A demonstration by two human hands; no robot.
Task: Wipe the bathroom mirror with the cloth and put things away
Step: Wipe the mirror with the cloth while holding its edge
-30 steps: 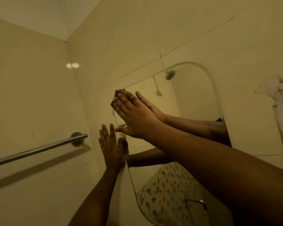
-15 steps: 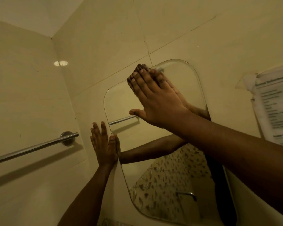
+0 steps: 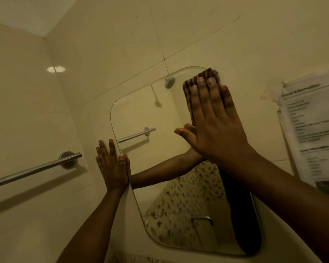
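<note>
Cloth: the striped cloth [image 3: 207, 73] lies flat against the mirror [image 3: 141, 114], at its upper right corner.
Right hand: the right hand [image 3: 215, 126] presses the cloth with straight, spread fingers. Nothing is curled around it, so only the pressure of the palm holds it.
Left hand: the left hand [image 3: 112, 168] is flat on the wall at the left edge of the mirror, fingers straight, holding nothing.
Risk of slipping: if the palm lifts a little during a stroke, the cloth can probably slide out and fall.
Risk at the corner: a stroke going further right leaves the glass, and may carry wall dirt back onto it.
Risk for the paper: the paper sheet [image 3: 311, 130] hangs near on the right wall. A wide sweep could catch it or wet it.
Risk of marks: the left fingers lie at the glass edge and may leave prints.
Risk for the mirror: how it is fixed is not visible, so hard pressing seems unwise.
</note>
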